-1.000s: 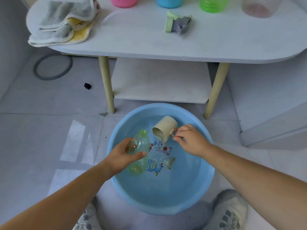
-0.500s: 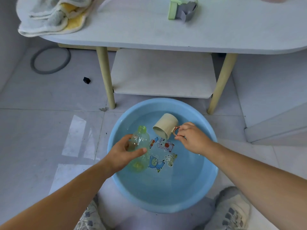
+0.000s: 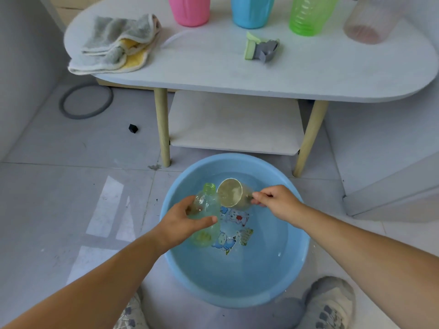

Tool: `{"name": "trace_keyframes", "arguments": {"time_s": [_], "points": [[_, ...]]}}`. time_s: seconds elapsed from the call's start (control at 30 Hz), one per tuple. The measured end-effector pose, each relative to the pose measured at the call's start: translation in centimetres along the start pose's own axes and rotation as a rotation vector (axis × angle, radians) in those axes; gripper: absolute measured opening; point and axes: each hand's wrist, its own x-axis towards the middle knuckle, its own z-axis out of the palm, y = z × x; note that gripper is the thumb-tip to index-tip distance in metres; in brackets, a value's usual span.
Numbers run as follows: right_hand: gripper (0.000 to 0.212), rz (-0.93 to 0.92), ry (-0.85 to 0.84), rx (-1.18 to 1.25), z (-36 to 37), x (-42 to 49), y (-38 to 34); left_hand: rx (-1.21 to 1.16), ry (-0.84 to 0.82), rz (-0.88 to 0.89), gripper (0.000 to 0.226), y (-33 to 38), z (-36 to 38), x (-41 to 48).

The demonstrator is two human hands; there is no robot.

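Crouching over a blue plastic basin (image 3: pixel 237 298) of water on the tiled floor, I am gripping a clear plastic bottle (image 3: pixel 205 210) in my left hand (image 3: pixel 183 222), fingers and thumb curling round its body. The bottle is lying tilted inside the basin, its green-tinted open neck pointing away from me and its base dipping into the water above the cartoon print on the bottom. My right hand (image 3: pixel 278 201) is pinching the handle of a beige cup (image 3: pixel 231 195), which I am holding on its side over the far part of the basin, its round mouth facing up towards me and its rim just beside the bottle's neck.

Beyond the basin, a white oval table (image 3: pixel 308 74) is carrying a heap of grey and yellow cloths (image 3: pixel 114 46), a green-and-grey scrubbing sponge (image 3: pixel 261 47) and a row of tumblers: pink (image 3: pixel 190 10), blue (image 3: pixel 251 10), green (image 3: pixel 308 15) and clear (image 3: pixel 370 22). A grey ring (image 3: pixel 85 100) is lying on the floor to the left of the table. My shoes (image 3: pixel 332 305) are showing on either side of the basin's near edge.
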Motion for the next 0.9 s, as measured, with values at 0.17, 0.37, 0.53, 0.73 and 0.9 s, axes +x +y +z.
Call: {"name": "trace_keyframes", "arguments": {"time_s": [0.17,0.37,0.53,0.73,0.9], "points": [[0.026,-0.036,0.012,0.288,-3.3,-3.0,-4.0,0.042,0.020,0.106,0.065,3.2,-1.1,-1.8],[0.028,-0.125,0.074,0.506,-7.1,-8.0,-10.1,0.251,0.060,0.272,0.060,8.6,-2.6,-4.4],[0.031,-0.216,0.144,0.634,-9.7,-12.7,-14.7,0.394,0.067,0.387,0.064,13.4,-3.9,-7.6],[0.032,-0.356,0.154,0.649,-11.2,-17.8,-19.8,0.262,0.027,0.443,0.055,17.1,-5.6,-10.7],[0.032,-0.421,0.183,0.643,-11.4,-19.7,-21.7,0.121,-0.052,0.417,0.054,17.9,-5.6,-11.6]]}}
